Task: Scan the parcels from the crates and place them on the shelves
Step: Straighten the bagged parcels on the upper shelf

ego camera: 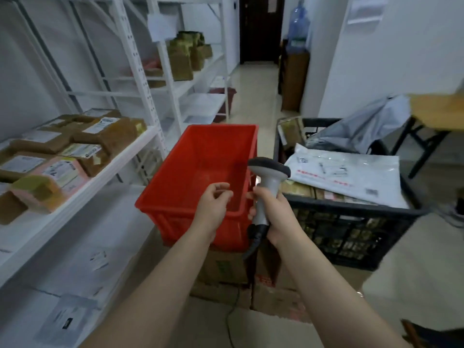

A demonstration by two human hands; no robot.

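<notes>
1. Right hand (272, 214), at 5 o'clock from centre: fingers are wrapped round the grey handle of a barcode scanner (267, 177), which is held upright with the dark head on top. A cable is seen hanging below the fist.
2. Left hand (213, 204), at 9 o'clock of the scanner: fingers loosely curled, nothing held. It is poised over the near rim of the red crate (200, 151).
3. Red crate is set on a cardboard box (226, 270).
4. Black crate (351, 229), at 3 o'clock of the red one: a white poly mailer (351, 174) is laid across brown parcels.
5. White shelf (105, 172), at 9 o'clock: labelled parcels (75, 146) are ranged on it.
6. Further parcels (185, 54) are noted at 11 o'clock, blurred.
</notes>
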